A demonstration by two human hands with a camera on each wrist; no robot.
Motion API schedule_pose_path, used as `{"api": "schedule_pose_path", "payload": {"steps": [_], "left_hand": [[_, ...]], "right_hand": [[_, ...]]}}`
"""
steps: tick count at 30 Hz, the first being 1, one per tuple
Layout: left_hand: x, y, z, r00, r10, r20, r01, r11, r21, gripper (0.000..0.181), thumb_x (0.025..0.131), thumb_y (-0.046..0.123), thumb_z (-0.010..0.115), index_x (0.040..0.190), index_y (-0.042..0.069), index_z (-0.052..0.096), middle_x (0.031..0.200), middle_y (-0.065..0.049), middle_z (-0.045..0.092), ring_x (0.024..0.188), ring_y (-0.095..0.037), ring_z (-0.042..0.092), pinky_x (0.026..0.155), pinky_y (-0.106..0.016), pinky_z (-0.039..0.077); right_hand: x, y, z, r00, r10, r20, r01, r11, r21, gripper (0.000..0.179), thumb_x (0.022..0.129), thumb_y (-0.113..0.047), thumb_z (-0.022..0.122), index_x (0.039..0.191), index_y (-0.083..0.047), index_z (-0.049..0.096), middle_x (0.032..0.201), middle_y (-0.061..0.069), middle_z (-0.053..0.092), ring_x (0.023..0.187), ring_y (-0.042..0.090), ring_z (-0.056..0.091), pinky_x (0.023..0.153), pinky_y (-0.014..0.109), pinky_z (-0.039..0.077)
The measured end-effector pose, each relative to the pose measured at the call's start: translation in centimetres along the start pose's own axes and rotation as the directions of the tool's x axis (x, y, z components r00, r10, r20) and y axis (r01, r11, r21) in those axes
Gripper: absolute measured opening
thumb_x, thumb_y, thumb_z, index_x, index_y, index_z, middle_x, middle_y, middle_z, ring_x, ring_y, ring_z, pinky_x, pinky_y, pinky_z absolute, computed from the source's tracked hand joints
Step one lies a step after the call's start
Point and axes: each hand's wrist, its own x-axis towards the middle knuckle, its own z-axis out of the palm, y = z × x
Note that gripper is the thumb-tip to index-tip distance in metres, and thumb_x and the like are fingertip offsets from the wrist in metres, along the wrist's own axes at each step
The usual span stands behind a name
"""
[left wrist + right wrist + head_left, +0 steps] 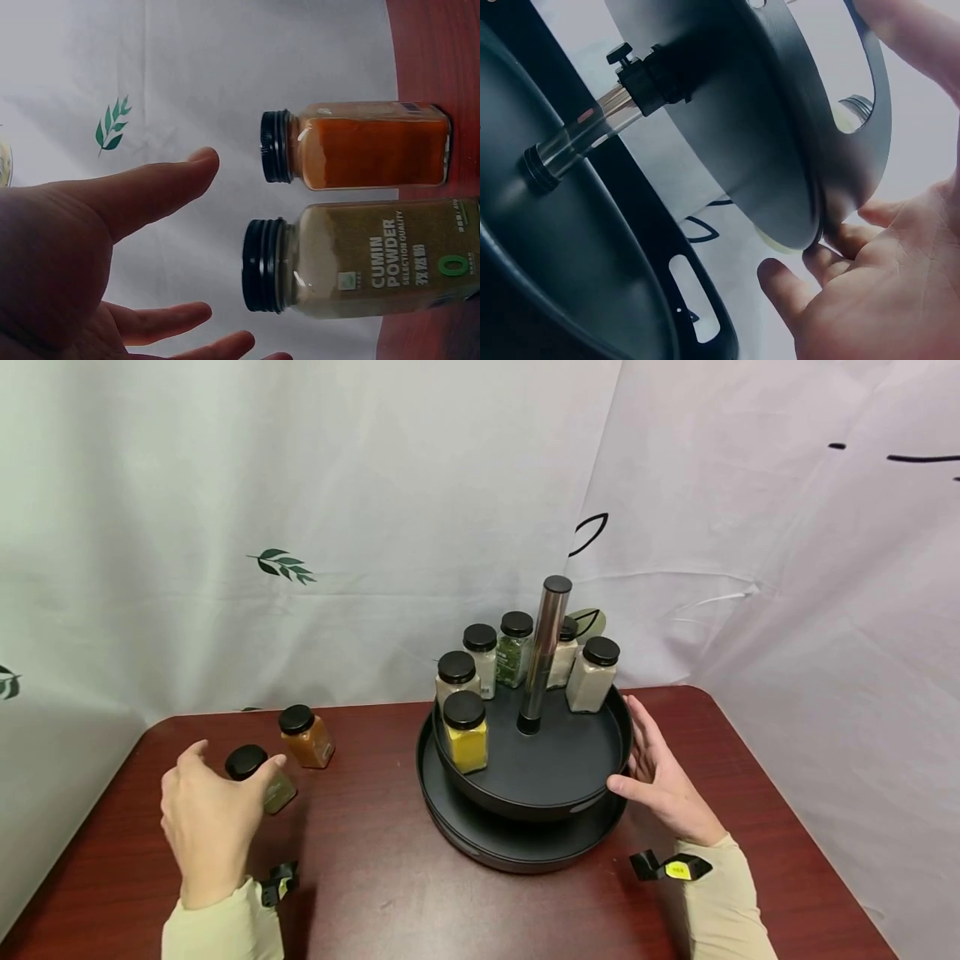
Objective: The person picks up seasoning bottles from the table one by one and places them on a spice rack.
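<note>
My left hand (213,818) is beside a jar of cumin powder (405,259), thumb and fingers spread apart. In the left wrist view, a gap shows between the fingertips and the jar's black lid (262,265). An orange-brown spice jar (311,745) stands just behind the cumin. At the right, my right hand (663,785) touches the rim of the upper tray (555,760) of a black two-tier rack, thumb near the front and fingers along the side. In the right wrist view, fingertips meet the tray's edge below a handle slot.
Several black-lidded spice jars stand on the upper tray, among them a yellow one (467,747), a green one (512,660) and a pale one (591,685). A metal post (545,652) rises from its centre. Below is the lower tray (517,850). A white curtain (375,527) hangs behind the table.
</note>
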Motion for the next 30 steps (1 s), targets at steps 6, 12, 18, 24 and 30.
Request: {"api": "schedule_pose_path", "payload": {"steps": [6,12,18,24,30], "left_hand": [[0.1,-0.3,0.3,1.0,-0.008,0.018,0.008,1.0,0.002,0.091,0.083,0.036,0.079,0.15,-0.008,0.036,0.14,-0.039,0.043,0.127,-0.057,0.04,0.102,-0.07,0.03],[0.3,-0.8,0.9,0.999,-0.02,0.034,0.02,1.0,0.013,0.092,0.082,0.037,0.08,0.148,-0.01,0.036,0.136,-0.041,0.045,0.124,-0.059,0.041,0.101,-0.07,0.031],[0.5,-1.3,1.3,0.999,-0.017,0.044,0.017,1.0,0.012,0.087,0.082,0.036,0.08,0.143,-0.011,0.041,0.13,-0.041,0.049,0.12,-0.06,0.044,0.098,-0.069,0.033],[0.6,-1.8,1.7,0.999,-0.01,0.043,0.01,1.0,0.007,0.079,0.081,0.034,0.08,0.136,-0.012,0.047,0.123,-0.039,0.054,0.117,-0.059,0.047,0.095,-0.069,0.035],[0.7,-2.1,2.0,0.999,-0.015,0.029,0.015,1.0,-0.007,0.077,0.082,0.034,0.08,0.134,-0.012,0.048,0.121,-0.039,0.055,0.115,-0.059,0.048,0.093,-0.068,0.036]], "right_hand": [[-0.1,0.0,0.1,0.999,0.032,-0.021,-0.032,0.999,-0.024,0.103,0.088,0.005,0.068,0.163,-0.024,0.003,0.169,0.005,-0.003,0.155,0.019,-0.001,0.112,0.012,0.024],[-0.1,-0.1,0.2,0.999,0.037,-0.036,-0.039,0.998,-0.046,0.107,0.086,0.005,0.071,0.163,-0.027,0.003,0.169,0.005,0.0,0.155,0.021,0.002,0.112,0.012,0.025],[0.0,0.0,0.3,0.999,0.025,-0.04,-0.027,0.998,-0.053,0.11,0.084,0.005,0.072,0.163,-0.027,0.003,0.169,0.003,0.0,0.154,0.023,0.002,0.111,0.013,0.026],[0.1,0.1,0.4,0.998,0.03,-0.052,-0.034,0.996,-0.084,0.114,0.081,0.002,0.076,0.162,-0.028,0.002,0.169,0.0,-0.001,0.154,0.024,-0.002,0.11,0.011,0.025],[0.2,0.2,0.6,0.998,0.022,-0.063,-0.03,0.99,-0.137,0.117,0.078,-0.001,0.079,0.162,-0.03,0.003,0.168,0.001,0.0,0.15,0.019,0.014,0.106,0.013,0.03]]}}
